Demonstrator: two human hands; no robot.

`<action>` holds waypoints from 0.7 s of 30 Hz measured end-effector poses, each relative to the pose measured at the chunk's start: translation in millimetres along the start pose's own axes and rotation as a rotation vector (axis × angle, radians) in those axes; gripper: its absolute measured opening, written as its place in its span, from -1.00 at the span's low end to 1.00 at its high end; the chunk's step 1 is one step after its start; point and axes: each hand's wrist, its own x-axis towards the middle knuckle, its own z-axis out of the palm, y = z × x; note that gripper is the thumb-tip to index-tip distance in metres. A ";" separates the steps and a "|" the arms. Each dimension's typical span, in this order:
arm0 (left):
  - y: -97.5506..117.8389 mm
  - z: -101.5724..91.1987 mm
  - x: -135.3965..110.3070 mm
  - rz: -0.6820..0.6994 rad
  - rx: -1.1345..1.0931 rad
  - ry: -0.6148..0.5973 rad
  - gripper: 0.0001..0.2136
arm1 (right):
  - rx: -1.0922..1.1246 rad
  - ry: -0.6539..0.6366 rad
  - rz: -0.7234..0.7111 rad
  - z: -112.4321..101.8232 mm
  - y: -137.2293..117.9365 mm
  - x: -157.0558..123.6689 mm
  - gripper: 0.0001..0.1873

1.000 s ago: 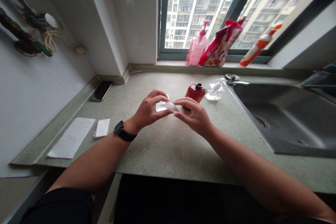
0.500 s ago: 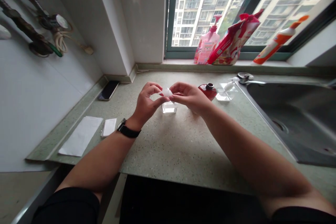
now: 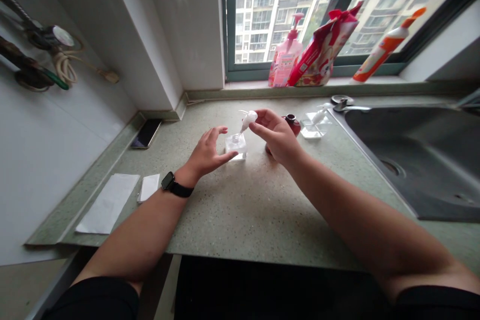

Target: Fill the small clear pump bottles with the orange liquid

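A white pump head (image 3: 249,119) is pinched between the thumb and fingers of my right hand (image 3: 275,132), tilted just above a clear square bottle (image 3: 236,146). The bottle stands upright on the counter with its neck uncovered. Around the bottle's left side, my left hand (image 3: 212,151) is open, thumb and fingers apart; whether it touches the bottle I cannot tell. Behind my right hand stands a dark red bottle (image 3: 293,125) with an open black neck, partly hidden. To its right is another clear bottle (image 3: 314,127) with a white pump.
A phone (image 3: 146,133), a white paper sheet (image 3: 108,203) and a small white packet (image 3: 149,188) lie on the left of the counter (image 3: 225,210). The steel sink (image 3: 412,160) is at right. A pink pump bottle (image 3: 284,62), red bag (image 3: 324,50) and orange-white bottle (image 3: 380,55) line the sill.
My right hand has lifted the pump head up off the clear bottle's neck. My left hand has let go of it and opened lower down beside the bottle. The view has shifted slightly.
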 end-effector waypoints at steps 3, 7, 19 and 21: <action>0.0 1.1 -0.6 -0.014 0.022 -0.023 -0.40 | -0.005 -0.011 0.000 5.4 2.9 -2.9 -0.43; -1.4 1.5 0.8 -0.029 -0.022 -0.030 -0.39 | -0.028 0.003 -0.004 8.8 10.2 -4.6 -0.45; 2.9 -0.9 1.9 -0.025 -0.170 -0.085 -0.30 | -0.137 -0.043 0.061 2.4 24.6 -6.9 -0.51; 2.2 -1.7 1.4 -0.025 -0.177 -0.090 -0.26 | -0.175 -0.059 0.045 0.5 31.0 -7.9 -0.53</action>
